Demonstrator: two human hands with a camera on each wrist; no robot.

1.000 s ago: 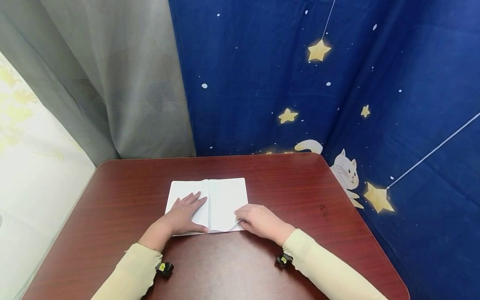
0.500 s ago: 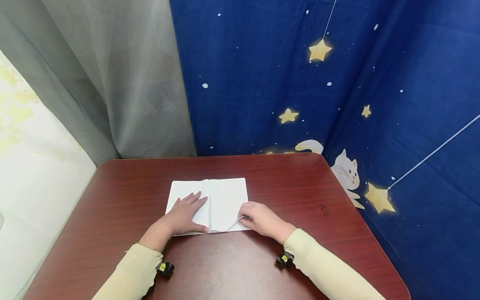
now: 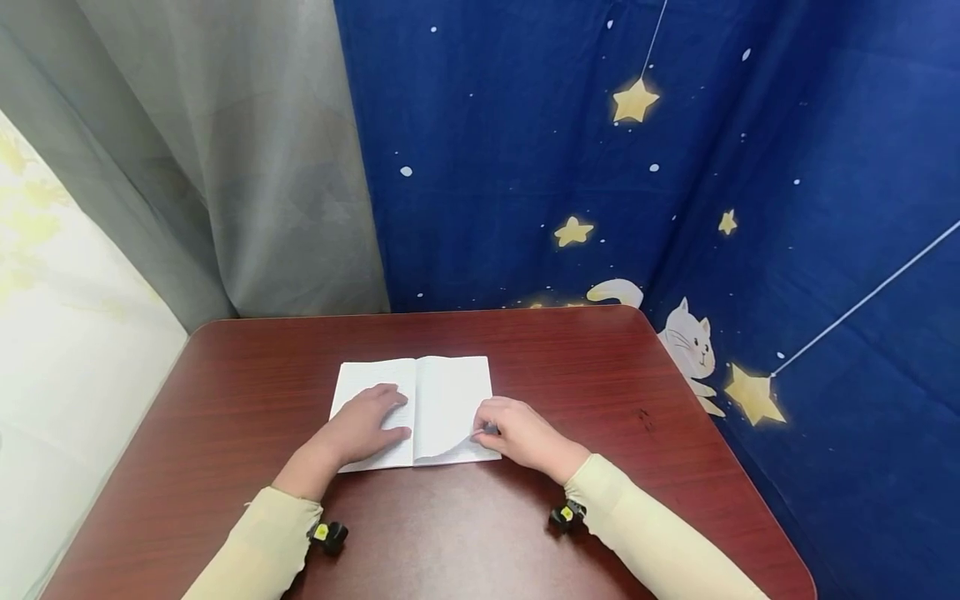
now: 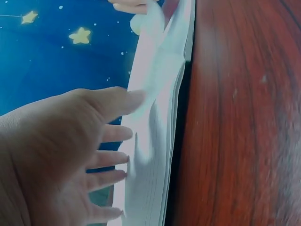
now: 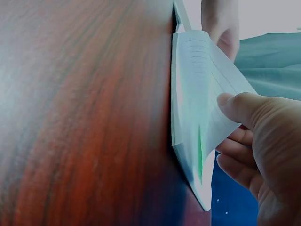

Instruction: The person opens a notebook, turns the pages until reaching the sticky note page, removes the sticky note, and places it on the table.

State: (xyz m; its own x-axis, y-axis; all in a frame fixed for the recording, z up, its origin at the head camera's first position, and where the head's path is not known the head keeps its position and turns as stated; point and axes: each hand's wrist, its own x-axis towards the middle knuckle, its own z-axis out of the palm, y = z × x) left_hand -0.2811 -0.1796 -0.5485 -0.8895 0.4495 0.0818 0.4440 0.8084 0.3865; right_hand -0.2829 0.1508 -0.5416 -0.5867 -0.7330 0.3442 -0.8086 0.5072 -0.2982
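An open notebook (image 3: 450, 392) with white lined pages lies on the reddish-brown table. My left hand (image 3: 365, 427) is over its left page, fingers fairly straight and spread; in the left wrist view the fingertips (image 4: 123, 160) are right at the paper. At the lower right corner my right hand (image 3: 517, 432) pinches a page (image 5: 221, 94) between thumb and fingers. That page is lifted and curls up from the sheets below, as the right wrist view shows. The lined sheet under it is partly exposed.
The table (image 3: 600, 367) has rounded corners and a glossy top. Behind it hang a grey curtain (image 3: 292, 167) and a blue curtain (image 3: 510, 150) with stars and a cat. Each wrist wears a small black camera (image 3: 330, 536).
My right hand has raised the page's corner higher and slightly leftward, baring more of the sheet beneath. My left hand has shifted a little left and its fingers have drawn in slightly.
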